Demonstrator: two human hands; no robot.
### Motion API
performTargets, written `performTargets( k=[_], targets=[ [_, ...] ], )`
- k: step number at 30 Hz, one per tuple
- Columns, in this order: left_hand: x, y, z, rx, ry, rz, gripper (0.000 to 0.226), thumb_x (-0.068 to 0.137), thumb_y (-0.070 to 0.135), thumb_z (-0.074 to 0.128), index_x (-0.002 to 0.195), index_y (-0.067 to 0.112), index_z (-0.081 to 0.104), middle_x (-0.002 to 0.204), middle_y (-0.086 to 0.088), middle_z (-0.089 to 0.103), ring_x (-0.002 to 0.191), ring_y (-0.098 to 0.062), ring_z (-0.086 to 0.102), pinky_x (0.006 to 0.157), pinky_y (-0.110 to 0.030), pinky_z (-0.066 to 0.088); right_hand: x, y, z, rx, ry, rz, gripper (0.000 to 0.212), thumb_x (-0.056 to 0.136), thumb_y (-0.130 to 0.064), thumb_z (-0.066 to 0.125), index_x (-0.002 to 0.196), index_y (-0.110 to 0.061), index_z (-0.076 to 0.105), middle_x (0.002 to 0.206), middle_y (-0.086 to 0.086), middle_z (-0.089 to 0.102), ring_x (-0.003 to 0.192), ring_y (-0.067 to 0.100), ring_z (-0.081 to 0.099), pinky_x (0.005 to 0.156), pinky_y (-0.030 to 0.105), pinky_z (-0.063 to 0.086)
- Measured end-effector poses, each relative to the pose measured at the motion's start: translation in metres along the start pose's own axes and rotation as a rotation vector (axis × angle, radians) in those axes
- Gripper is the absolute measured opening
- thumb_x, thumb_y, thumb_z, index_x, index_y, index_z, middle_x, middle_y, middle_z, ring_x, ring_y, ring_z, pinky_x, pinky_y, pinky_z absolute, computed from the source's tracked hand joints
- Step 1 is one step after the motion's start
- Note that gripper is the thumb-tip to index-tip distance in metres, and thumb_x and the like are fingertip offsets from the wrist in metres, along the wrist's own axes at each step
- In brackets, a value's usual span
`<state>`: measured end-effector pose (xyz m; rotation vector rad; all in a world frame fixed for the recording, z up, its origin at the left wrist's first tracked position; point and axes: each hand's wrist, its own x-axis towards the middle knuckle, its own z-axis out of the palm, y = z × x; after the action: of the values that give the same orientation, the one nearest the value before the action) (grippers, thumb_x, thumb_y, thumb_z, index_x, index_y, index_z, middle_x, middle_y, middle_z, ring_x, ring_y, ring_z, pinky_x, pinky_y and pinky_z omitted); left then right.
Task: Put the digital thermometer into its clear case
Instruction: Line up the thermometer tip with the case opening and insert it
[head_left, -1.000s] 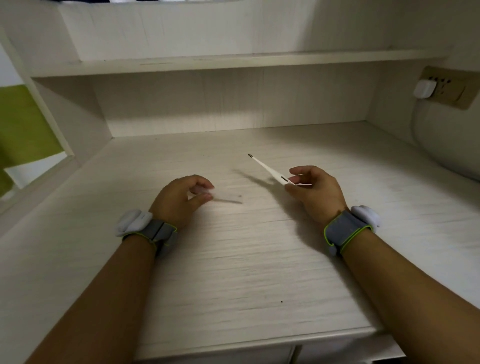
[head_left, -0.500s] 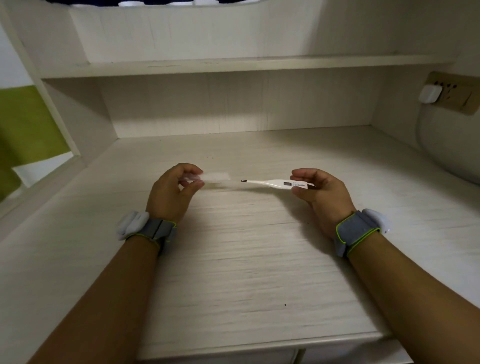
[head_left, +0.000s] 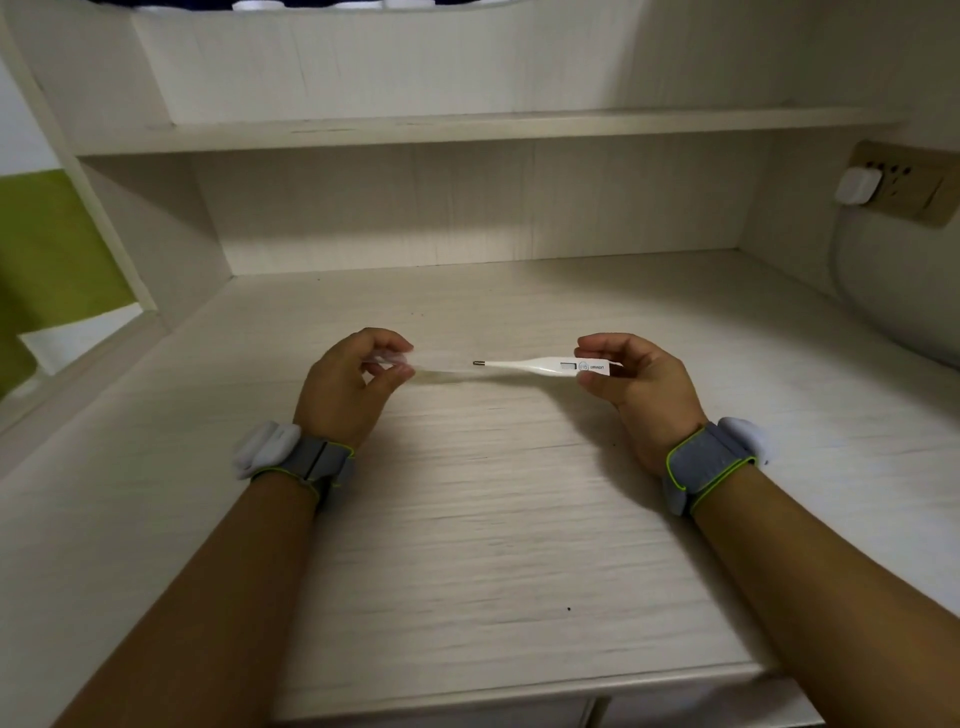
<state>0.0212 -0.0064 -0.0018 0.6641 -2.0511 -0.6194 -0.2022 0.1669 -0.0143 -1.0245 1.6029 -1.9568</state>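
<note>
White plastic is the body of the digital thermometer, and the right hand pinches it by the display end, thumb and fingers closed on it. Its long axis lies nearly level, left to right, with the metal tip pointing at the left hand. The left hand holds the clear case by one end, fingers closed around it. The case is hard to see because it is transparent and a little blurred; it seems to reach out toward the right, along almost the same line as the thermometer. I cannot tell exactly where its open mouth is.

The tip is near the free end of the case but not yet inside it, so I judge that the insertion is not begun. The coming move depends on this one line: tip and mouth must meet on the same axis, so the hands come together sideways.

Both hands hang above the pale wooden desk, which has free room on all sides. The shelf above and the socket at the right are well apart.
</note>
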Motion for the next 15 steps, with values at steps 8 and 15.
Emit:
performTargets(
  k=[8,15],
  targets=[
    [-0.0024,0.0040,0.0048,0.043,-0.062,0.051,0.021,0.073,0.023,0.073,0.087,0.034,0.064,0.080,0.022,0.063,0.078,-0.002,0.058,0.067,-0.001,0.039,-0.0053,-0.0037,0.0048,-0.042,-0.020,-0.019,0.034,0.075,0.008,0.069,0.091,-0.022,0.070,0.097,0.004,0.071,0.085,0.015,0.062,0.083,0.027,0.051],
    [-0.0024,0.0038,0.0043,0.043,-0.050,0.047,0.020,0.074,0.023,0.073,0.089,0.033,0.064,0.083,0.013,0.066,0.076,-0.009,0.061,0.070,-0.009,0.045,-0.0006,-0.0019,0.0000,-0.013,0.029,-0.003,0.036,0.074,0.009,0.068,0.089,-0.024,0.070,0.094,0.002,0.070,0.085,0.015,0.062,0.080,0.024,0.051]
  ],
)
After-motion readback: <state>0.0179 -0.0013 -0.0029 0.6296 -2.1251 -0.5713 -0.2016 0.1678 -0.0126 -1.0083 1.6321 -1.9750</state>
